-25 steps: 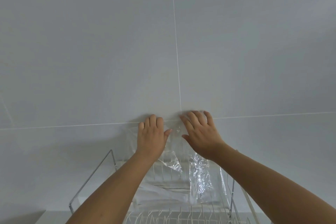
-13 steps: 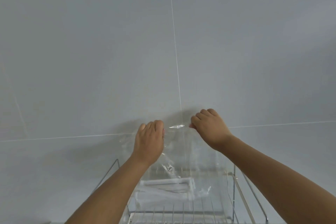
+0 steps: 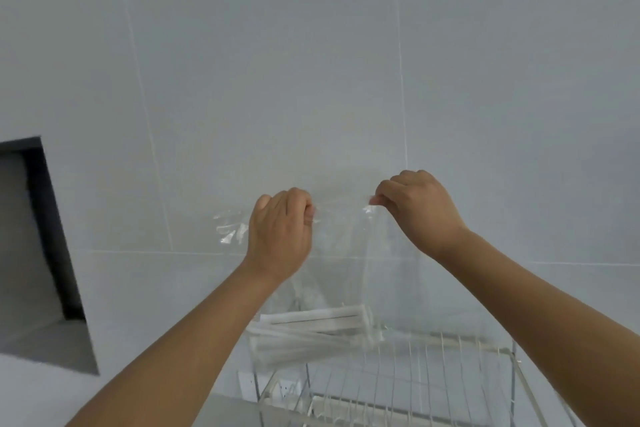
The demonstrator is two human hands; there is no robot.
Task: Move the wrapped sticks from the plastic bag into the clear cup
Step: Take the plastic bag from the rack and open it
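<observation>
Wrapped sticks (image 3: 311,329) lie low in the plastic bag (image 3: 346,253), mid-frame; left hand (image 3: 280,236) and right hand (image 3: 415,208) pinch its mouth closed-fisted. Opening step; next, reach inside.

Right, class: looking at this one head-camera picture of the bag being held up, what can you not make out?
- Clear cup: nowhere in the head view, so its place is unknown.
- Number of wrapped sticks: they overlap at the bottom of the plastic bag and are blurred.
- Whether the bag's top is open: too clear and blurred between the left hand and right hand.
- Wire rack: cut off by the bottom edge.
</observation>
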